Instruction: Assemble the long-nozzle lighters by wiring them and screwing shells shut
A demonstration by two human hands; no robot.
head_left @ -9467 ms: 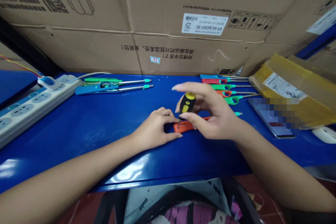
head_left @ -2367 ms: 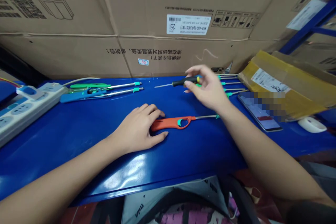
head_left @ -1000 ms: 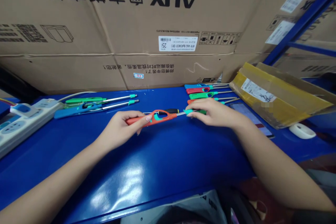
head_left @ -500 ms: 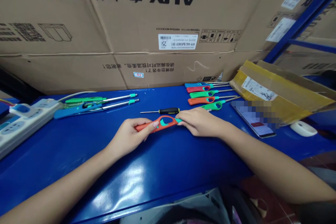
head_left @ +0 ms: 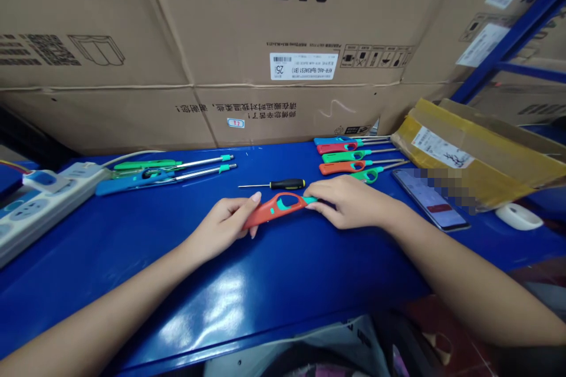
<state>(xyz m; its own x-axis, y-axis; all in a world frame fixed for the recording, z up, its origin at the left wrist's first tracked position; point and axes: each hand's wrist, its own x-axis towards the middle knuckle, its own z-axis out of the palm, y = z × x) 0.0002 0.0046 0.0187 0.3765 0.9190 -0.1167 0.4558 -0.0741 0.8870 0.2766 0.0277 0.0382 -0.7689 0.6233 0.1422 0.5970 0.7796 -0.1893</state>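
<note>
An orange long-neck lighter [head_left: 265, 212] with a turquoise trigger is held level between my two hands over the blue table. My left hand [head_left: 225, 221] is closed on the butt of its handle, thumb on top. At the other end my right hand [head_left: 354, 203] pinches the lighter near its turquoise collar and hides most of the metal neck. Just behind the lighter lies a screwdriver [head_left: 286, 184] with a black and yellow handle. Beyond my right hand several lighters [head_left: 342, 167] lie in a row, in blue, red, green and orange.
At left, a blue lighter [head_left: 119, 185] and a green lighter [head_left: 145, 165] lie beside a white power strip [head_left: 57, 203]. On the right are a phone [head_left: 431, 200], a yellow-taped box [head_left: 477, 153] and a white mouse [head_left: 518, 216]. A large carton [head_left: 212, 41] stands behind the table [head_left: 186, 300].
My left hand has slid back toward the butt of the handle, its thumb now off the trigger area. My right hand keeps its grip. The view has shifted slightly.
</note>
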